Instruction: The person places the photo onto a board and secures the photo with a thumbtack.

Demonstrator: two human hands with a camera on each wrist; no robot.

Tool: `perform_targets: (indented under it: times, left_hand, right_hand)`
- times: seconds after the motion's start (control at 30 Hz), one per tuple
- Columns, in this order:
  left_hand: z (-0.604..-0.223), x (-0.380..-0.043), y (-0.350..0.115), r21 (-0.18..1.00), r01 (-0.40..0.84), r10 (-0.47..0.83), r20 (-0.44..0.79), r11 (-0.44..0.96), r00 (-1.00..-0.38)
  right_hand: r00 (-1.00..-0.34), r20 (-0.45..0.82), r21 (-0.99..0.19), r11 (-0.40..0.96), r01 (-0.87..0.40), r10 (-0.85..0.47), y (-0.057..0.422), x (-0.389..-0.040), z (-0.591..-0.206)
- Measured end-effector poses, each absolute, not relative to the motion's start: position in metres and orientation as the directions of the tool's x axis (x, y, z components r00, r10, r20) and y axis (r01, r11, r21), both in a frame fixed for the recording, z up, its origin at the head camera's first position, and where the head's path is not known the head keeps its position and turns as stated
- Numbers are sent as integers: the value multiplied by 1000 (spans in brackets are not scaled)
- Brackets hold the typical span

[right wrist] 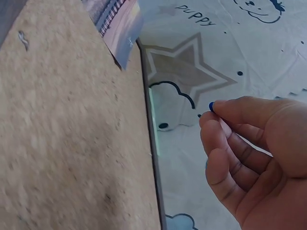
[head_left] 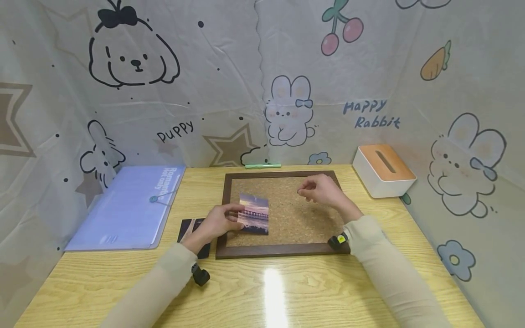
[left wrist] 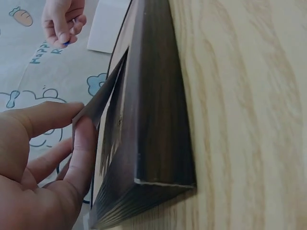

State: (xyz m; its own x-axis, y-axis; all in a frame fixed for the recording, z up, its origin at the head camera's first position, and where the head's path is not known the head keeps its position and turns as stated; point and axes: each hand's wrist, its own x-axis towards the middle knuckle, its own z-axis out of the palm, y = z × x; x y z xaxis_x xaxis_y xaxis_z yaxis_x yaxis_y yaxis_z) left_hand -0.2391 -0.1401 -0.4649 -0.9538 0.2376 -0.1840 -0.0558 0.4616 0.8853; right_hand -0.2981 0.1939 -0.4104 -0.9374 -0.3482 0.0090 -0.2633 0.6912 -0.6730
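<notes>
My left hand pinches the left edge of a photo showing a purple sunset and a pier. The photo is over the left part of a cork board with a dark wooden frame; in the left wrist view the photo is tilted up from the cork. Above the board's right half, my right hand pinches a small blue thumbtack between thumb and forefinger. Fingers cover most of the thumbtack, and only its blue edge shows. The right hand is apart from the board.
Beside the board's left edge lies a dark photo, partly under the left arm. A pale blue document folder is at the left. Behind the board lies a green pen. A white tissue box with a wooden lid stands back right.
</notes>
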Motion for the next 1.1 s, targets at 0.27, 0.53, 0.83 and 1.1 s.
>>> perform_targets:
  times: [0.27, 0.53, 0.83, 1.1]
  left_hand:
    - [-468, -241, -136, 805, 37, 270, -154, 592, -950]
    - [-464, -238, -132, 733, 95, 278, -132, 674, -951]
    - [-465, -238, -129, 675, 128, 273, -112, 726, -955]
    - [-463, -238, -126, 641, 155, 281, -99, 752, -955]
  right_hand:
    - [-937, -59, -677, 703, -216, -344, 176, -300, -425]
    - [-932, -84, -696, 690, -198, -353, 156, -302, -440]
    - [-915, -118, -732, 656, -181, -385, 131, -306, -451]
    - [-894, -164, -770, 620, -147, -416, 109, -315, -460]
